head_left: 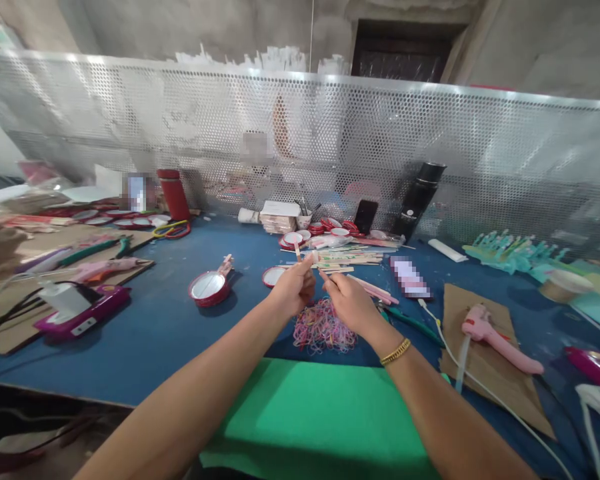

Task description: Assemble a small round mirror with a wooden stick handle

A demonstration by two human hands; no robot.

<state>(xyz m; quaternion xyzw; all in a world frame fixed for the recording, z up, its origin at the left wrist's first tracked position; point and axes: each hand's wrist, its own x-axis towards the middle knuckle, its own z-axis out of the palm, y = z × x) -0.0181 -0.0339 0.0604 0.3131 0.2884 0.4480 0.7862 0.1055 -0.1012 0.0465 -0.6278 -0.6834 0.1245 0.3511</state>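
My left hand [296, 288] is closed around a short flat stick [297, 252] that pokes up past its fingers. Its top end overlaps a red-rimmed, white-faced disc [293, 238]; whether the two are joined I cannot tell. My right hand [351, 301], with a gold bracelet at the wrist, is pinched just to the right of the left one. What its fingertips hold is too small to make out. Under both hands lies a pile of coloured rubber bands [325, 328]. Another red-rimmed disc [273, 276] rests beside the left hand.
Left of the hands is a stack of discs [209, 289] with sticks. Loose sticks [355, 257] lie behind the hands. On the right are pliers [415, 327], a phone [410, 277] and a pink glue gun [500, 340] on cardboard. Another person's hand [0, 250] shows far left.
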